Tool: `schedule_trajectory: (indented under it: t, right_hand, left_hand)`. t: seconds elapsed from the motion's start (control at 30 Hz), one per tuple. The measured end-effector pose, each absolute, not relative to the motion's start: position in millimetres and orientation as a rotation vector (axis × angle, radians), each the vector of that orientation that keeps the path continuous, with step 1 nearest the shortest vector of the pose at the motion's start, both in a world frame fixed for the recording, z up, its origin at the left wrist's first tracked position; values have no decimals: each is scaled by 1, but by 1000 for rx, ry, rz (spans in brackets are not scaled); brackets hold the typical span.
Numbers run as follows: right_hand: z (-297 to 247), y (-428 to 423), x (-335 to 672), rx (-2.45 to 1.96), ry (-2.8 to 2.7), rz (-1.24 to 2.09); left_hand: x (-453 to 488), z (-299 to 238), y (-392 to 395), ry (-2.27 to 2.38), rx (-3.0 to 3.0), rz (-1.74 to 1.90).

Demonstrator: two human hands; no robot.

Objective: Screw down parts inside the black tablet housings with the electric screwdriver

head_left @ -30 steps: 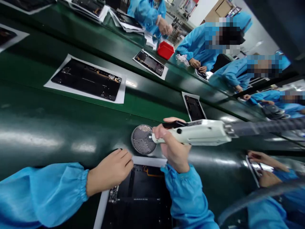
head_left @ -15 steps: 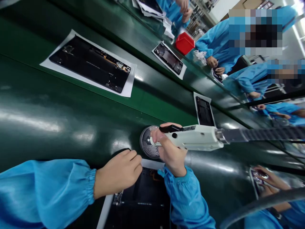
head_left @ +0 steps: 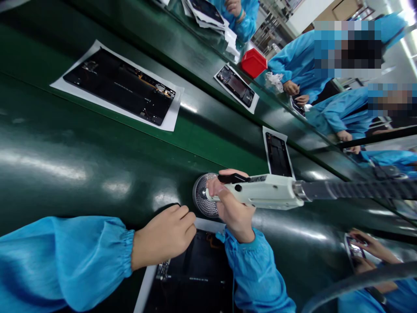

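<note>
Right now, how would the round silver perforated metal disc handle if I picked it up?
The round silver perforated metal disc lies flat, so it probably won't roll unless stood on edge. Its rim should offer grip. The fine holes suggest it's fairly light.

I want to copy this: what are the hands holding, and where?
The right hand grips a white corded tool by its front end; the left hand looks empty.

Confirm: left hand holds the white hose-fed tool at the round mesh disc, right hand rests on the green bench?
No, the hands are swapped, as the head view shows: the right hand holds the white hose-fed tool at the round mesh disc, and the left hand rests on the green bench.
</note>
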State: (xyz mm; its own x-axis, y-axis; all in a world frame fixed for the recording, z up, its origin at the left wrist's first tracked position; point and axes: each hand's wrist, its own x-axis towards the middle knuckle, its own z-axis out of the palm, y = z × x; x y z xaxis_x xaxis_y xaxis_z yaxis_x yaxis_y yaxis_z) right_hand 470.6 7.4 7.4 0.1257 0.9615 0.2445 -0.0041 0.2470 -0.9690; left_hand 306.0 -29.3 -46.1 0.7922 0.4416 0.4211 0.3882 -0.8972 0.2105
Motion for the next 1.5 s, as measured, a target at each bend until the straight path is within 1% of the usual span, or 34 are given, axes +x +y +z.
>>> schedule_trajectory:
  t: [0.17,0.27,0.37,0.47,0.63,0.87,1.03,1.27,1.5]
  right_hand:
    - [42,-14,490,-915,-1185,897]
    - [52,-43,503,-927,-1172,844]
    - [42,-70,510,-982,-1165,826]
    - [26,-84,510,-1046,-1162,828]
    - [12,-87,505,-1136,-1151,798]
    - [-1,-88,506,-1221,-1150,758]
    - [-4,-89,507,-1225,-1153,771]
    - [1,-91,506,-1261,-1160,812]
    - [1,-93,505,-1267,-1160,831]
  left_hand:
    - [299,-38,-24,582,2873,573]
    - [295,-34,-19,553,2836,433]
    - [300,-33,-18,549,2815,378]
    - [313,-37,-21,494,2827,438]
    - [329,-48,-26,484,2863,588]
    - [332,-49,-26,468,2941,611]
    - [334,-48,-27,398,2924,592]
    - [332,-46,-31,393,2957,662]
    - [320,-43,-42,452,2882,530]
